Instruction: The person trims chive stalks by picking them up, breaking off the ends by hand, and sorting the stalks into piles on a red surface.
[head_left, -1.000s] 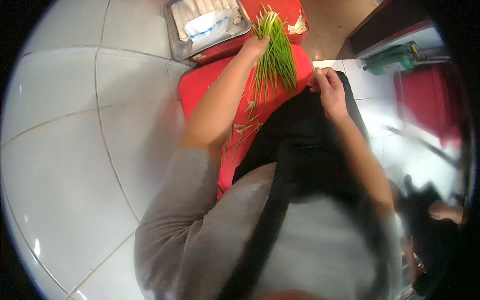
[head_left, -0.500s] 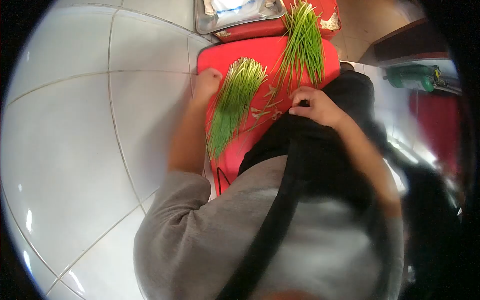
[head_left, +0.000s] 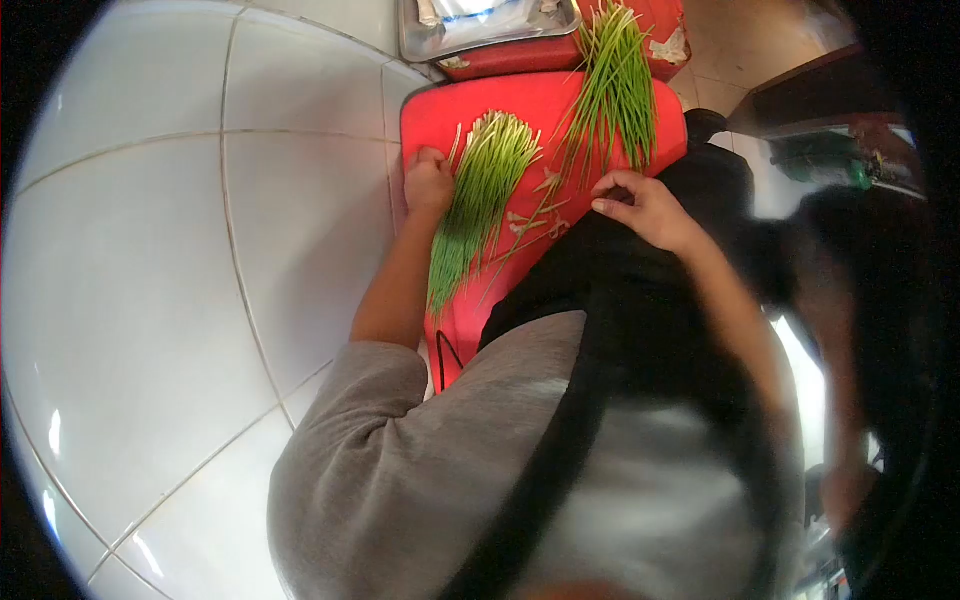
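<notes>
Left hand (head_left: 429,185) and right hand (head_left: 648,211) are curled, any grip impossible to tell, and the green stalks (head_left: 482,195) near the worktop's (head_left: 440,108) left edge could be spilled by a left-hand nudge.

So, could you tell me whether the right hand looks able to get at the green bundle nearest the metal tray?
Probably yes: the right hand is close to the lower ends of that green bundle, and no object shows between them.
</notes>
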